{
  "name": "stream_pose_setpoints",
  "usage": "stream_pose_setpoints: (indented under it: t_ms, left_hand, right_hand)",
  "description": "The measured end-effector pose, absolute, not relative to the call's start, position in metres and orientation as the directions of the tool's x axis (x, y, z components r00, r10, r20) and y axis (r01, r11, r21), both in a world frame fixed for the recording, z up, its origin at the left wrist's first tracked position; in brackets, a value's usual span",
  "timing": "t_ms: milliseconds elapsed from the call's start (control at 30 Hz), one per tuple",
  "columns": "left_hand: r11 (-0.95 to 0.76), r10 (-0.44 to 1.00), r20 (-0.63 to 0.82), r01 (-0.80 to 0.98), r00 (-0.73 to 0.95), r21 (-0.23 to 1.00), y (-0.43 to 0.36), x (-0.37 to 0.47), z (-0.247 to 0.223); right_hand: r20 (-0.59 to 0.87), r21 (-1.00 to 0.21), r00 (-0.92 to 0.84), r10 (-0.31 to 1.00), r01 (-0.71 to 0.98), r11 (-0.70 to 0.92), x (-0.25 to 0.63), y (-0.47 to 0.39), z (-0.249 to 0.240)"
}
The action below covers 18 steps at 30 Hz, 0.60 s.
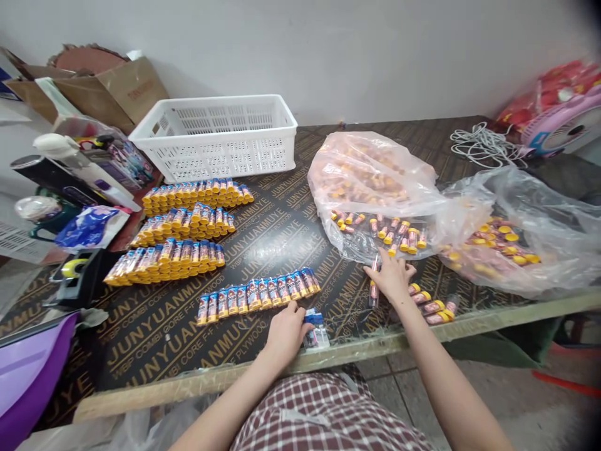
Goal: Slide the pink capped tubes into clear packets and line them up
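My right hand (394, 275) grips a slim clear tube (374, 294) standing near the table's front, thumb and forefinger at its upper part. Beside that hand, several yellow-capped tubes (434, 305) lie in a small group. My left hand (286, 329) is closed, its thumb and fingertips pinching the left edge of a small pile of flat printed plastic sleeves (317, 332). Just behind it runs a slanting row of blue-labelled tubes with yellow ends (253, 294). An open translucent bag (370, 169) behind my right hand holds many yellow-capped tubes.
Three stacked rows of labelled tubes (169, 260) stand at left, before a white plastic basket (225, 153). Another translucent bag (511, 250) of tubes lies right. A tape dispenser (77, 279) and purple dustpan-like object (37, 376) sit left; a pink fan (563, 125) and coiled cable (486, 144) right.
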<state>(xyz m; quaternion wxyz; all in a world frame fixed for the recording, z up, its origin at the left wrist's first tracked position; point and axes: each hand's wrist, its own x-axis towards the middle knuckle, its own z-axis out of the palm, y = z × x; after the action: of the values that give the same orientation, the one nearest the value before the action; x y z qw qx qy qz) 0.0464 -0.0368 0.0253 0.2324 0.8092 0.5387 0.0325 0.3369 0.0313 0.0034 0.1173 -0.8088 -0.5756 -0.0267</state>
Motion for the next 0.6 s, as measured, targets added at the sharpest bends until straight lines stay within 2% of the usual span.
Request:
stream_pose_setpoints:
  t_ms: [67, 200, 367, 467, 600]
  left_hand:
    - [-0.29, 0.887, -0.239, 0.88, 0.395, 0.377, -0.037, 0.05, 0.024]
    - [-0.295, 0.882, -0.233, 0.866, 0.409, 0.403, -0.037, 0.048, 0.024]
    - [-0.342, 0.879, -0.187, 0.852, 0.44, 0.397, -0.039, 0.045, 0.021]
    - [-0.341, 0.892, -0.147, 0.849, 0.428, 0.403, -0.04, 0.044, 0.018]
    - [-0.362, 0.911, -0.002, 0.8, 0.413, 0.479, -0.043, 0.043, 0.021]
  right_hand:
    - [0.172, -0.221, 0.312, 0.934, 0.937, -0.272, 0.337, 0.031, 0.0]
    - [0.206, -0.319, 0.301, 0.931, 0.92, -0.227, 0.331, 0.028, 0.0]
    - [0.285, -0.684, 0.253, 0.924, 0.729, 0.011, 0.311, 0.02, 0.017]
    - [0.251, -0.744, 0.239, 0.938, 0.667, 0.029, 0.294, 0.012, 0.032]
    - [0.238, -0.811, 0.239, 0.941, 0.583, 0.057, 0.277, 0.001, 0.046]
